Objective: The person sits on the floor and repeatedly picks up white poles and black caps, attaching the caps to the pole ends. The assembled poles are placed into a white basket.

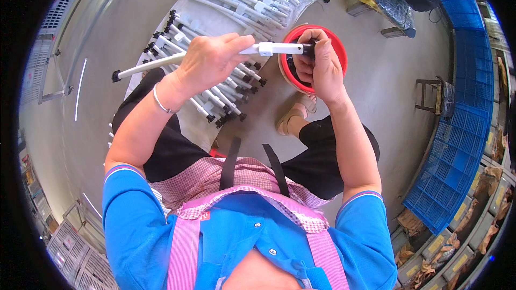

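My left hand (211,58) grips a white tube (161,61) around its middle. A black fitting (116,76) caps the tube's far left end, and a small white bracket (266,48) sits on its right part. At the right end, the fingers and thumb of my right hand (322,62) hold a black end piece (309,50) against the tube; how far it is on cannot be told. Beneath my right hand stands a red-rimmed bucket (342,42) with dark pieces inside, partly hidden by the hand.
Many similar white tubes with black ends (242,2) lie in rows on a pale sheet (177,6) ahead and left. A low wrapped bench (397,10) and a small stool (429,96) stand right, before blue plastic crates (451,169). Grey metal racks (64,92) are at left.
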### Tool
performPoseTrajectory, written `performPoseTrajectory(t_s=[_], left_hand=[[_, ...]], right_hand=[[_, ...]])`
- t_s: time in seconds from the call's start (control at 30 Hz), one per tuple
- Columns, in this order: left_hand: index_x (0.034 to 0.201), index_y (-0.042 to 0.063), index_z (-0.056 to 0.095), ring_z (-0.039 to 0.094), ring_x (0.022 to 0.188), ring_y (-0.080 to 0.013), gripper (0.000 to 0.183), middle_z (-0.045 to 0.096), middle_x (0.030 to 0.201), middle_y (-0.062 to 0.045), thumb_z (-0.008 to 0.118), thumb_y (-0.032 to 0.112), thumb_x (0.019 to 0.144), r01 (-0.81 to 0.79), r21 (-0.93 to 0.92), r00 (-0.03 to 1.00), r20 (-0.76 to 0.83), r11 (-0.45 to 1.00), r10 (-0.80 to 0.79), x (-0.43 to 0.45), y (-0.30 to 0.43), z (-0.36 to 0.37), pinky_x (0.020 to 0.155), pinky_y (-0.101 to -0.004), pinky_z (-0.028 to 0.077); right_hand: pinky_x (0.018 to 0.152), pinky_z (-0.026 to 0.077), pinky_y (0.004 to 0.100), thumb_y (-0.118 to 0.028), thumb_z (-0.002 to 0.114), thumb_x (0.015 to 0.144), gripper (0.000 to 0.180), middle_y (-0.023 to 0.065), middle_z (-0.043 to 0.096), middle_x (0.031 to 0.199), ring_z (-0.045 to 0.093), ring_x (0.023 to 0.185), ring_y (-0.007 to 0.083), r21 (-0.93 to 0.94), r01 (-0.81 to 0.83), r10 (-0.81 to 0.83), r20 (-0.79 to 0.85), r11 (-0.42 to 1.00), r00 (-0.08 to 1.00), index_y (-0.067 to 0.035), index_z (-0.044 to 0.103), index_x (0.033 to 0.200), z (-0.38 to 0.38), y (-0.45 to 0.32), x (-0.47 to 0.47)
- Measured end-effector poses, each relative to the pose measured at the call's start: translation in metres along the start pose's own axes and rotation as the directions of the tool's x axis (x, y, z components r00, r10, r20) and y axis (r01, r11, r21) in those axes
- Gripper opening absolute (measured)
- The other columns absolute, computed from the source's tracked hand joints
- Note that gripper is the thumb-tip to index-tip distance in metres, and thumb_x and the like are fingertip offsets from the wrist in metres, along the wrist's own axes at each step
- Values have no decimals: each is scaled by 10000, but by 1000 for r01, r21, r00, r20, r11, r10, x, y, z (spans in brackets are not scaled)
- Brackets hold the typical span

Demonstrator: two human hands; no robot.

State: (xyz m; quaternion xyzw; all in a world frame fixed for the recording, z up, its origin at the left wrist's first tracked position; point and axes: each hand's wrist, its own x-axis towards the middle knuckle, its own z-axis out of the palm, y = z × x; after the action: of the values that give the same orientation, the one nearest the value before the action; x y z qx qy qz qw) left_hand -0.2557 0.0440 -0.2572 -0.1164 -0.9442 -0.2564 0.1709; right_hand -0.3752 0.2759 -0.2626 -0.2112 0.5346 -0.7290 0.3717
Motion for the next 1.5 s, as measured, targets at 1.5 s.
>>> performPoseTrajectory(t_s=[1.5], left_hand=[[1000,165,670,615,934,-309,188,629,906,-74,677,293,863,25,45,687,725,999,-50,-111,-158,190,794,-445,494]], right_hand=[[762,530,455,-262,743,837,497,162,641,966,649,901,354,-975,-62,134,-33,213,990,-64,547,1249,-1,45,-15]])
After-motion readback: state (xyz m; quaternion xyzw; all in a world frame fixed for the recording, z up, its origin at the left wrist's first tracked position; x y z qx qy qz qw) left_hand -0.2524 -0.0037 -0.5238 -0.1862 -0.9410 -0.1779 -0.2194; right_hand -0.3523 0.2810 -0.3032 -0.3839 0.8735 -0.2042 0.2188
